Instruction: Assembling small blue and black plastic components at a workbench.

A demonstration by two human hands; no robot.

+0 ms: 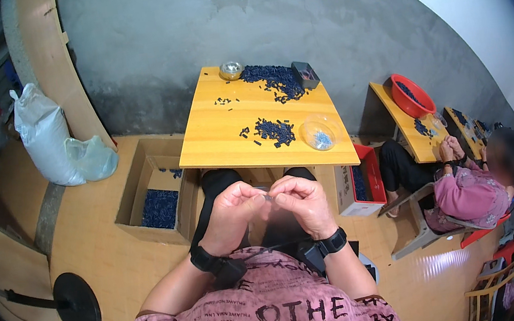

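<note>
Above my lap, my left hand (232, 214) and my right hand (304, 201) meet with thumbs and fingertips pinched together. Between the fingertips is a small dark piece (267, 196), mostly covered, so its kind is hard to make out. Just beyond my hands stands a yellow wooden table (203, 148). Near its front edge lies a small pile of dark blue pieces (275, 132), beside a clear round dish (318, 133) holding small light-blue bits. A larger heap of dark pieces (273, 79) spreads at the back, between a round glass bowl (231, 70) and a dark square box (305, 74).
A cardboard box (130, 206) with dark pieces stands left of the table, a red-lined box (372, 174) right. Full plastic bags (43, 137) and a black round base (77, 305) are at left. A seated co-worker (462, 192) works at another table (404, 121) with a red basin (412, 94).
</note>
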